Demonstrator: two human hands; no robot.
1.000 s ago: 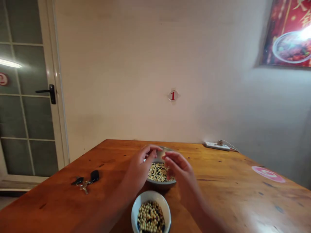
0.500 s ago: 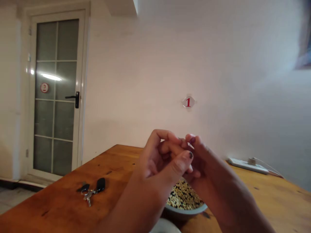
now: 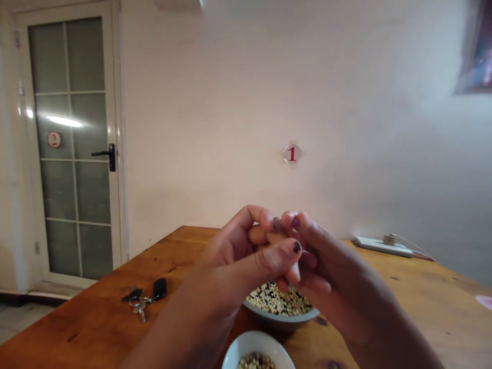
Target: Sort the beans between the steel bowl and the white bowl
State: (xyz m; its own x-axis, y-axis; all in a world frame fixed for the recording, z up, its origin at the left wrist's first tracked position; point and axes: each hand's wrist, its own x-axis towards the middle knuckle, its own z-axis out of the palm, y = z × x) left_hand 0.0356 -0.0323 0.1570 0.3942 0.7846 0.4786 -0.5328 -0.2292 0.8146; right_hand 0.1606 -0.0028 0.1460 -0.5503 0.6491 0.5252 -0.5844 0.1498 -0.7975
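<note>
My left hand [image 3: 253, 256] and my right hand [image 3: 326, 256] are raised together over a grey bowl [image 3: 286, 319], their fingertips touching or nearly so. The left fingers are curled, with the thumb pressed across them. On the right, thumb and index finger pinch close to the left index tip. Whatever lies between the fingertips is too small to make out. Small round bead-like pieces [image 3: 271, 300], pale gold and black, fill the bowl. Closer to me, a white bowl [image 3: 234, 348] holds similar pale pieces [image 3: 257, 362]; the bottom edge of the picture cuts it off.
A bunch of keys [image 3: 141, 305] with a black fob lies on the wooden table [image 3: 103, 287] at left. A white power strip [image 3: 382, 246] with a plugged-in cable rests at the back right. Behind stand a wall and a glazed door [image 3: 71, 154].
My view has turned slightly right and down, so more of the white bowl shows. Both hands keep nearly the same pose, with slight shifts of the fingers.
</note>
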